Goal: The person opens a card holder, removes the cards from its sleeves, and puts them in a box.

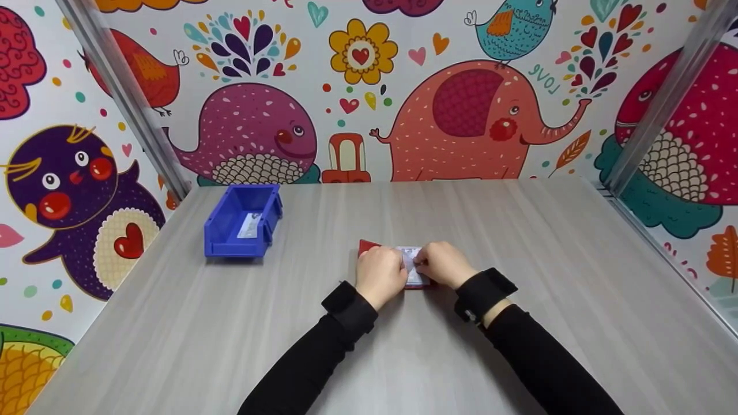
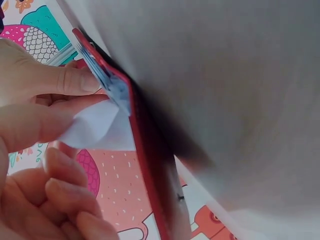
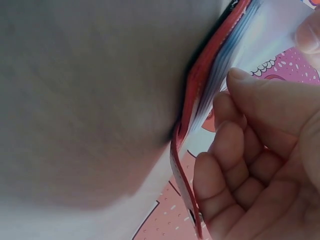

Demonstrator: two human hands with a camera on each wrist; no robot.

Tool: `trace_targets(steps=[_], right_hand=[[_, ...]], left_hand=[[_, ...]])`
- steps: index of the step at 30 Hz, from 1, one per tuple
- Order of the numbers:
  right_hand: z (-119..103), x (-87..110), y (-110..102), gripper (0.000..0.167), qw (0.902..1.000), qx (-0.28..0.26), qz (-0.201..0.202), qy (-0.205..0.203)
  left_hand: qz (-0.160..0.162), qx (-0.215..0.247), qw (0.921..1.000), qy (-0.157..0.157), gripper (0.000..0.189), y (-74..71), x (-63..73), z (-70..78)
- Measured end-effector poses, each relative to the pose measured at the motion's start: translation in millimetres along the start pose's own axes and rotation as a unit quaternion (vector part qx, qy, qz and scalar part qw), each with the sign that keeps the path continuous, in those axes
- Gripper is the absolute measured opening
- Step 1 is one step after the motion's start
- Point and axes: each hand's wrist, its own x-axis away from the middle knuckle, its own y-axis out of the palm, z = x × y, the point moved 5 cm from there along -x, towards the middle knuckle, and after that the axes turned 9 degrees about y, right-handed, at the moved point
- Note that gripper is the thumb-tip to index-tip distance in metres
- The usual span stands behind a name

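On the table lies an open red card holder (image 1: 369, 246) with a stack of clear, pale sleeves (image 1: 416, 278) inside. My left hand (image 1: 380, 275) is over its left side and pinches a whitish, translucent sleeve (image 2: 100, 125), which bends up from the stack in the left wrist view. My right hand (image 1: 447, 264) is at the right side, fingers curled, thumb and forefinger pinching at the sleeve edges. In the right wrist view, the red cover (image 3: 197, 85) stands out beside the layered sleeves, and its snap flap hangs near my right fingers (image 3: 210, 175). What sits inside the sleeves is unclear.
A blue plastic bin (image 1: 233, 249) with a white label stands at the back left of the wood-grain table (image 1: 323, 219). Walls printed with cartoon animals rise behind and at both sides, with metal posts (image 1: 130, 86) at the corners. Black bands are on both wrists.
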Motion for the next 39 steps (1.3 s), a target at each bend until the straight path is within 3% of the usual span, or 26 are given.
trace_targets(steps=[20, 39], right_hand=[[4, -1.0, 1, 0.012, 0.9998, -0.002, -0.008, 0.019], [6, -0.8, 1, 0.018, 0.9988, -0.006, -0.023, 0.043]], left_hand=[[-0.013, 0.037, 0.9988, -0.029, 0.031, 1.8, 0.0, -7.3], [0.008, 0.063, 0.9967, -0.051, 0.029, -9.1, 8.5, -22.6]])
